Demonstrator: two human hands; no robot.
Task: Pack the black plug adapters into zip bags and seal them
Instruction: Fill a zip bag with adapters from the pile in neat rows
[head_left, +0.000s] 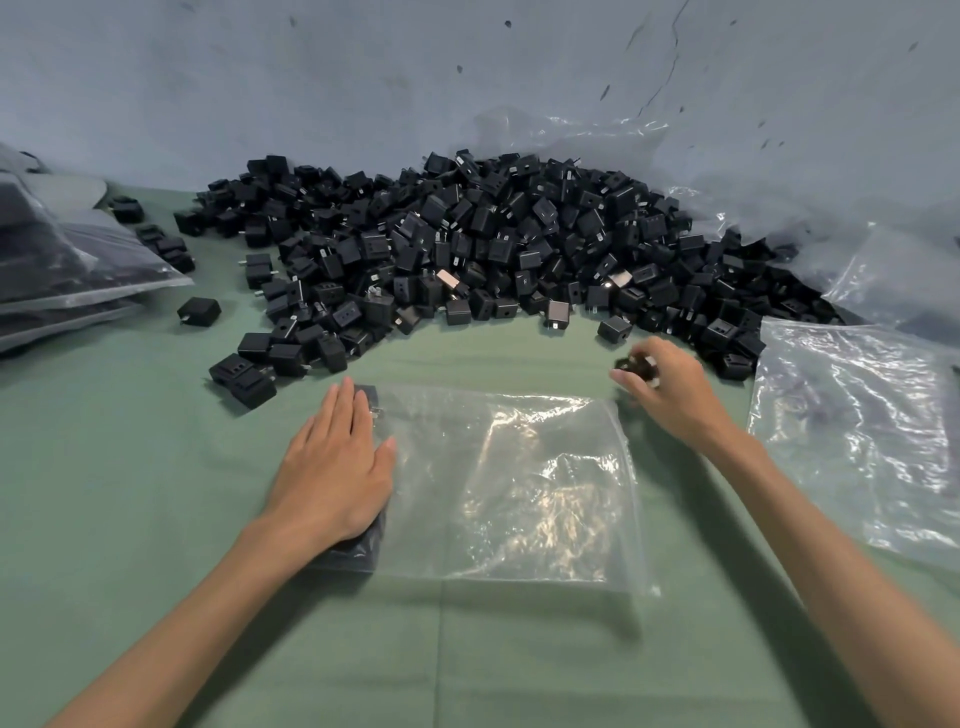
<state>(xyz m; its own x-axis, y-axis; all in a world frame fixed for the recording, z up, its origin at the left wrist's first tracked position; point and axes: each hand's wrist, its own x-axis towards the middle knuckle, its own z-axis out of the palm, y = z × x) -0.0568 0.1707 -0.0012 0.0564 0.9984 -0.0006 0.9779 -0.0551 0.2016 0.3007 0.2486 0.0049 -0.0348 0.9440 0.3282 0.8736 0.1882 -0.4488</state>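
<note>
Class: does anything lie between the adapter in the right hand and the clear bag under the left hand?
Nothing visible. The right hand holds the adapter beside the far right corner of the bag, only green cloth between.

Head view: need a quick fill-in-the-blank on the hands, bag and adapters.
1. The left hand lies flat on the ____ end of the clear zip bag.
2. The right hand grips a black ____ beside the pile.
3. The cloth on the table is ____.
4. The empty bags lie to the ____ of the clear zip bag.

Missing words: left; adapter; green; right.
</note>
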